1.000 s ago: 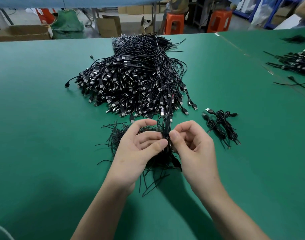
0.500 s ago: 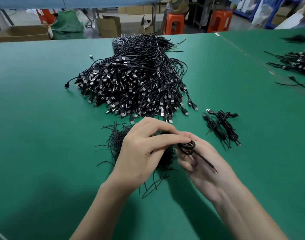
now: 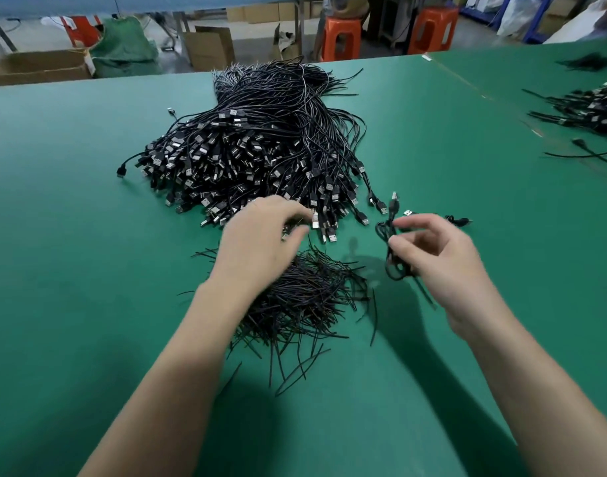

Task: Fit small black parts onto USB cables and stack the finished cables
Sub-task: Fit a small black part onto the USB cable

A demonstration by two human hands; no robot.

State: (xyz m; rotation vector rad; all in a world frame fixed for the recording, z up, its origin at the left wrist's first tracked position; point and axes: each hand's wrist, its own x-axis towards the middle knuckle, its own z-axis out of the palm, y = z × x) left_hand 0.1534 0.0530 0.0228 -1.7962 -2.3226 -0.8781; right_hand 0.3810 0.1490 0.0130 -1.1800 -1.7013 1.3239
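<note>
Green surface (image 3: pixel 88 270) carries it all: a coiled USB cable (image 3: pixel 393 249) hangs pinched between thumb and fingers of the right hand (image 3: pixel 439 259), near the few finished cables (image 3: pixel 460 221) beyond. It is best laid alongside them, plugs matching. The left hand (image 3: pixel 260 242) curls at the near edge of the big cable pile (image 3: pixel 260 149), above the black ties (image 3: pixel 305 297); blur hides whether it grips a plug.

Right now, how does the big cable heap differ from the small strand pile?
The cable heap is much larger and lies farther away; the strand pile is small and near. The cable heap shows metal-tipped plugs; the strand pile is thin bare strands. Both are black, on the green table.
</note>
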